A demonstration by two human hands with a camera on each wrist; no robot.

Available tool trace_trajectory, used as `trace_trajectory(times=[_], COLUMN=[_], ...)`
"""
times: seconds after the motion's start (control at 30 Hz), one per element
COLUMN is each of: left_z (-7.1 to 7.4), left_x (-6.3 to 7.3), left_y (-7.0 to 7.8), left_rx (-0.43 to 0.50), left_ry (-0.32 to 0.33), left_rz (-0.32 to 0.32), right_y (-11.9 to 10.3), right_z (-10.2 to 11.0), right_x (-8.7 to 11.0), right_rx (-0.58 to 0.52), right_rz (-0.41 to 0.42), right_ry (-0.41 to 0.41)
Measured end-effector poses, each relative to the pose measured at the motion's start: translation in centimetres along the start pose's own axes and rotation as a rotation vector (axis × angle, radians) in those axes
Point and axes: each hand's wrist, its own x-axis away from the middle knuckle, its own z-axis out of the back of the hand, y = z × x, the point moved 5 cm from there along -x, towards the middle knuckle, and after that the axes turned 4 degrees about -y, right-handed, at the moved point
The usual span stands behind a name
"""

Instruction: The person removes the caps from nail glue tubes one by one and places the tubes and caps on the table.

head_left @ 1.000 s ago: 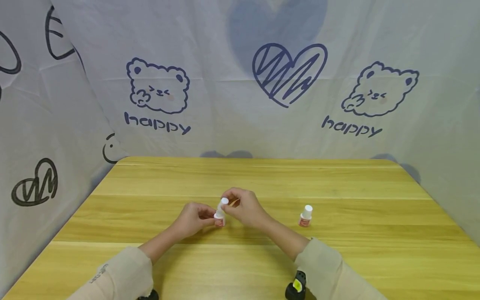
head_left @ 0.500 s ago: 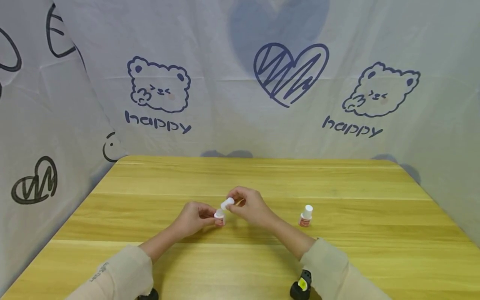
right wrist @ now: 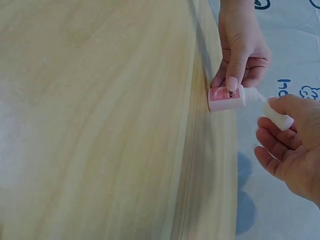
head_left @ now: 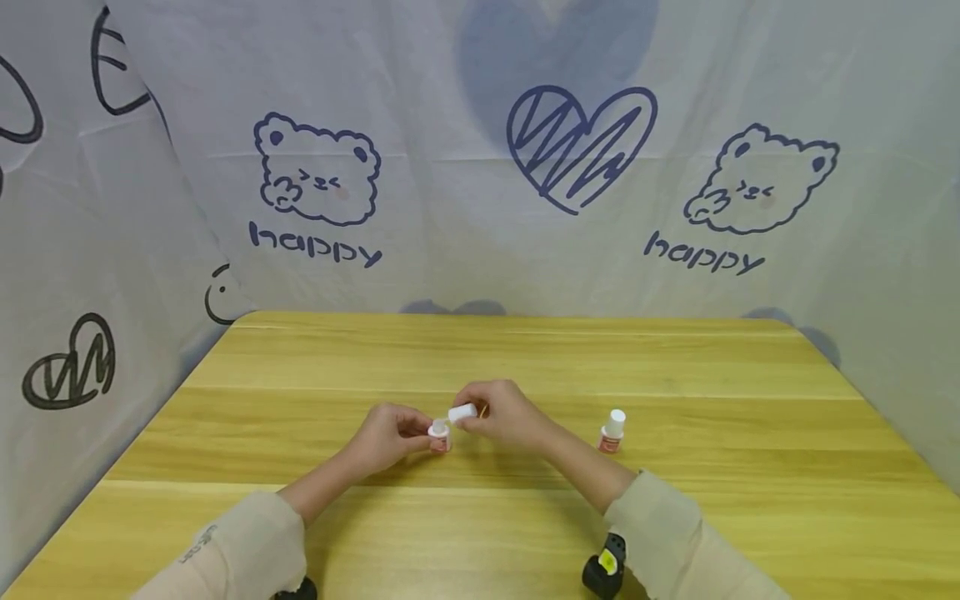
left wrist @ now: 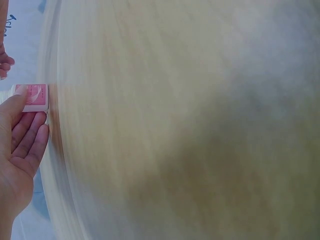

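Note:
Upright on the table, a small white bottle with a pink label [head_left: 440,442] shows an uncapped translucent neck. My left hand [head_left: 386,437] pinches it between thumb and fingers; in the left wrist view the thumb lies on the label [left wrist: 36,95]. Just right of the neck, my right hand [head_left: 498,414] holds the white cap [head_left: 462,412] between thumb and fingers, tipped nearly sideways. From the cap [right wrist: 278,118] in the right wrist view, a thin pale stem reaches toward the bottle's neck [right wrist: 252,94].
A second bottle [head_left: 611,433] of the same kind, with its white cap on, stands to the right of my right hand. The wooden table [head_left: 480,525] ends at the back before a white cloth [head_left: 450,183] with blue drawings.
My right hand has lifted the cap off the bottle and moved it to the right, turning it from upright to sideways. My left hand and the second bottle have stayed in place.

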Motion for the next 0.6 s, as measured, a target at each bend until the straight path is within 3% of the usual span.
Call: trace_trajectory(times=[0.23,0.6], left_z=[0.05,0.02], left_x=[0.01,0.06], left_y=[0.07,-0.02], left_rx=[0.005,0.016], left_ry=[-0.002,-0.006], left_rz=[0.017,0.03], right_y=[-0.04,-0.17], right_z=[-0.48,-0.8], right_x=[-0.18,-0.09], right_rx=[0.104,0.174], right_rz=[0.033,0.045], right_ry=[-0.037,-0.033])
